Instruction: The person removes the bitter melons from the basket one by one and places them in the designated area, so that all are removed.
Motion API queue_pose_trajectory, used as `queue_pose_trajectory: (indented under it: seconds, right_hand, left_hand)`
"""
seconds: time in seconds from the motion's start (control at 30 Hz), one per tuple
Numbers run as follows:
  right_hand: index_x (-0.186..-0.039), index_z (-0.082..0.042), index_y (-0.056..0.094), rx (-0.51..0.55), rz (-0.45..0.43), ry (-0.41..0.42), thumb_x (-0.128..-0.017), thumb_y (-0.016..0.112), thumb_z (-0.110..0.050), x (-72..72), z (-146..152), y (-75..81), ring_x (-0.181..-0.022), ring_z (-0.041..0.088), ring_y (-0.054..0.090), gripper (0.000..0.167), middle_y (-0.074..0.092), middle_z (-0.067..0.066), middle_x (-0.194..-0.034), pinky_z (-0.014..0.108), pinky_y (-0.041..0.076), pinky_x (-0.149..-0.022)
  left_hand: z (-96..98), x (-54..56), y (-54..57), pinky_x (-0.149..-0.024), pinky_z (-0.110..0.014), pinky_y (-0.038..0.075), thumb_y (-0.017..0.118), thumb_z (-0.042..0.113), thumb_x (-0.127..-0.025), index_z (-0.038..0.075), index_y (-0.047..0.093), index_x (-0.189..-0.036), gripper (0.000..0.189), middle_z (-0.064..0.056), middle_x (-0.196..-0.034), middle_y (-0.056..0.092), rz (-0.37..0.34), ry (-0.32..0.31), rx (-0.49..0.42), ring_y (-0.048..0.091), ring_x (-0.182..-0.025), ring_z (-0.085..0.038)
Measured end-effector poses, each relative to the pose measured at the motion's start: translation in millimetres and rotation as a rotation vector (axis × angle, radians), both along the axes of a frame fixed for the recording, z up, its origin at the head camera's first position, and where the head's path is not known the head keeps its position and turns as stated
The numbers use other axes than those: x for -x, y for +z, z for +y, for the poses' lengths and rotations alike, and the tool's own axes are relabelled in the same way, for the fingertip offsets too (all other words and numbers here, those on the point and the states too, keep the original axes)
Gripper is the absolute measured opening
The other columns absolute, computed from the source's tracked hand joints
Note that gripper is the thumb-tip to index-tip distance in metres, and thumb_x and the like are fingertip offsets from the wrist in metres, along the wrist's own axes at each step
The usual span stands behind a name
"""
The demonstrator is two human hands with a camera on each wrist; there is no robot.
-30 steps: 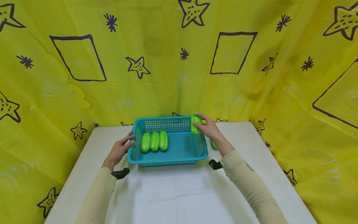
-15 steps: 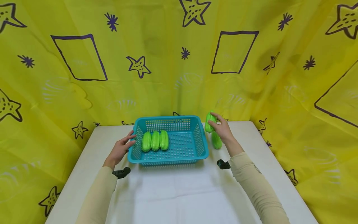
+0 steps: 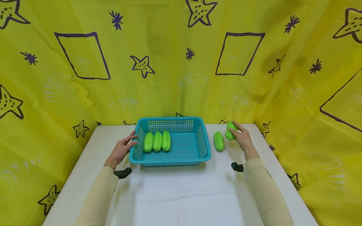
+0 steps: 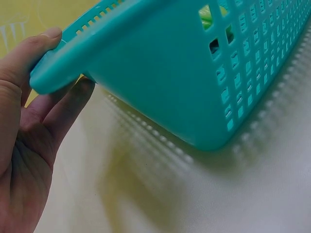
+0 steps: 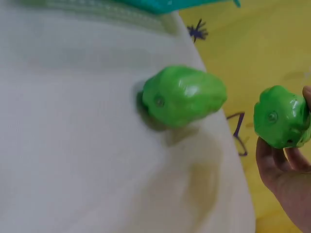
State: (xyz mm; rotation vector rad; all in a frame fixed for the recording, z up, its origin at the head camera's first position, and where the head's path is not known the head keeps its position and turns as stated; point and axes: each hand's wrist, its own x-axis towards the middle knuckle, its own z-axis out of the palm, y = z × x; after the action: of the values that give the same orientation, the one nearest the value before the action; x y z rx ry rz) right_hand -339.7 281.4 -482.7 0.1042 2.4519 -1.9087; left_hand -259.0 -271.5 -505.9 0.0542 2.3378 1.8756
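A turquoise plastic basket (image 3: 169, 162) stands on the table, with three glossy green ribbed gourds (image 3: 157, 142) side by side in its left part. My left hand (image 3: 121, 153) grips the basket's left rim; the left wrist view has the thumb (image 4: 41, 43) over the rim and fingers underneath. To the right of the basket, my right hand (image 3: 243, 138) holds another green ribbed gourd (image 3: 231, 131) between thumb and fingers, low near the table's back right. Between it and the basket lies one more gourd (image 3: 219, 142), which also shows in the right wrist view (image 5: 182, 96).
The white table (image 3: 178, 197) reaches toward me in front of the basket. A yellow curtain (image 3: 167, 91) with star and shell drawings hangs close behind the table and along both sides. A dark camera mount sits on each wrist.
My right hand has carried its gourd from over the basket's right end out to the right, past the lying gourd, and lower. The left hand stays at the basket's rim.
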Motion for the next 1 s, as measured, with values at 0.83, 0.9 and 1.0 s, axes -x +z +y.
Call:
queue_pose_trajectory:
  seconds: [0.83, 0.9, 1.0]
  right_hand:
    - [-0.153, -0.011, 0.033, -0.231, -0.107, 0.164, -0.101, 0.056, -0.022, -5.5, 15.2, -42.4, -0.140, 0.044, 0.022, 0.058, 0.016, 0.023, -0.160, 0.055, 0.026, -0.113]
    - [-0.153, -0.012, 0.034, -0.227, -0.109, 0.161, -0.101, 0.056, -0.023, -6.0, 14.3, -42.5, -0.141, 0.045, 0.021, 0.058, 0.016, 0.022, -0.160, 0.056, 0.024, -0.113]
    - [-0.154, -0.015, 0.032, -0.243, -0.122, 0.163, -0.101, 0.055, -0.025, -7.1, 13.2, -41.0, -0.142, 0.045, 0.020, 0.058, 0.014, 0.022, -0.160, 0.058, 0.023, -0.114]
  left_hand:
    - [11.3, -14.9, 30.0, -0.110, -0.062, 0.025, 0.052, 0.016, -0.102, -0.004, 0.038, -0.147, 0.051, -0.003, -0.164, 0.010, -0.015, -0.033, -0.038, 0.002, -0.149, -0.034]
    - [11.2, -14.8, 29.3, -0.110, -0.061, 0.025, 0.052, 0.016, -0.102, -0.004, 0.038, -0.147, 0.051, -0.003, -0.164, 0.010, -0.016, -0.033, -0.038, 0.002, -0.149, -0.034]
    - [10.8, -14.8, 28.2, -0.110, -0.061, 0.025, 0.052, 0.016, -0.102, -0.003, 0.039, -0.147, 0.050, -0.003, -0.164, 0.010, -0.017, -0.032, -0.042, 0.002, -0.149, -0.033]
